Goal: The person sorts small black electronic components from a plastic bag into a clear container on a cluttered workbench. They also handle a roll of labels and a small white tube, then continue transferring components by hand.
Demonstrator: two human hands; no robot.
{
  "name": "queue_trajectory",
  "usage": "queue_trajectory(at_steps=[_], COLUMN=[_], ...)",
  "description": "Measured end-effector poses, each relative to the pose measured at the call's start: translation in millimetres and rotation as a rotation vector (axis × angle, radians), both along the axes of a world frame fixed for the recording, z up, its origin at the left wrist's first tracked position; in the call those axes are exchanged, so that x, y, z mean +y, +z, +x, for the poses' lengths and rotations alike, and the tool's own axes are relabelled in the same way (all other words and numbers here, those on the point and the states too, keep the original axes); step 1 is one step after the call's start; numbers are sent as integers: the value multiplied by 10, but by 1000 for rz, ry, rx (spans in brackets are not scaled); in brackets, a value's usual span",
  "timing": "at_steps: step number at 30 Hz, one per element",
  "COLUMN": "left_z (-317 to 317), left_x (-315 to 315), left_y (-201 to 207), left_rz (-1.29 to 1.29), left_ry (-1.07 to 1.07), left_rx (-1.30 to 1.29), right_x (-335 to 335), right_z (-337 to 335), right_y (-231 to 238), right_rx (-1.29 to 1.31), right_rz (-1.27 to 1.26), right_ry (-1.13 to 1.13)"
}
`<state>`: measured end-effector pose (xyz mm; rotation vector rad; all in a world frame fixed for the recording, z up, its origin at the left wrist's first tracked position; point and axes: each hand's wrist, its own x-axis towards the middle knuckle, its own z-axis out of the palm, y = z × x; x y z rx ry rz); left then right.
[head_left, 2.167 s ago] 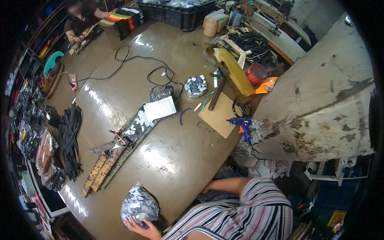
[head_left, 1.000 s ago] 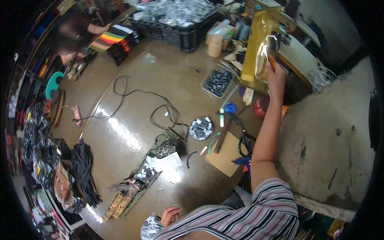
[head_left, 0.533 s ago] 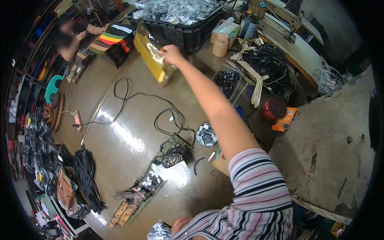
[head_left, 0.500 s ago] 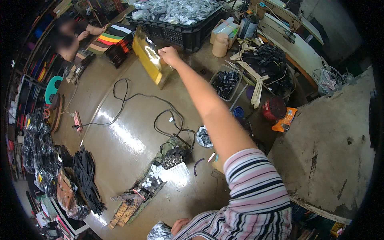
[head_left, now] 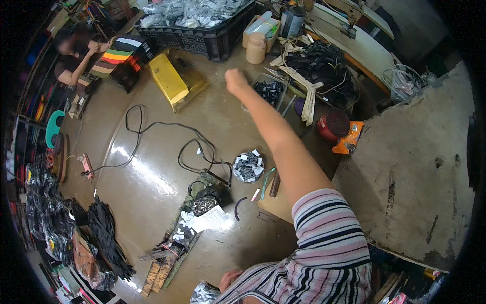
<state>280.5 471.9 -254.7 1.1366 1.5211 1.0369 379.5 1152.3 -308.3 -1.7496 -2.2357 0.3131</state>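
Note:
Over the far middle of the table, my right hand (head_left: 236,82) is raised and closed like a fist; whether anything small is in it is hidden. To its left lies a long yellow box-shaped thing (head_left: 168,80), with a see-through yellowish part beside it, apart from my hand. Just right of my hand sits a clear tub of small black parts (head_left: 269,90). At the near edge my left hand (head_left: 230,279) rests low beside a shiny silvery plastic packet (head_left: 204,293), its fingers mostly hidden.
A black crate (head_left: 207,43) of bagged items stands at the far side. A black cable (head_left: 167,124) loops across the table. Nearer lie a round dish of tagged black pieces (head_left: 248,166), black straps (head_left: 106,233) and wooden strips (head_left: 161,271). Another person (head_left: 73,55) works at the far left.
My right hand has let go of the yellow box-shaped thing and moved right. That thing now lies lower on the table. The whole view has shifted slightly.

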Motion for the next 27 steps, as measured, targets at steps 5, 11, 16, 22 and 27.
queue_trajectory(at_steps=[5, 11, 16, 22, 27], left_z=[-38, 246, 607, 842, 721], left_x=[-204, -59, 315, 475, 380], left_y=[-229, -76, 113, 367, 568], left_rz=[-83, -22, -20, -52, -98], left_ry=[-67, 151, 305, 240, 429], left_rx=[19, -26, -66, -59, -200], right_x=[-38, -276, -312, -523, -424], right_z=[1624, 2576, 2472, 2358, 2252], right_y=[197, -91, -19, 114, 101], right_rx=[146, -88, -108, -5, -167], right_rz=[383, -140, -118, -118, -108], right_ry=[-128, -210, -67, -181, -108])
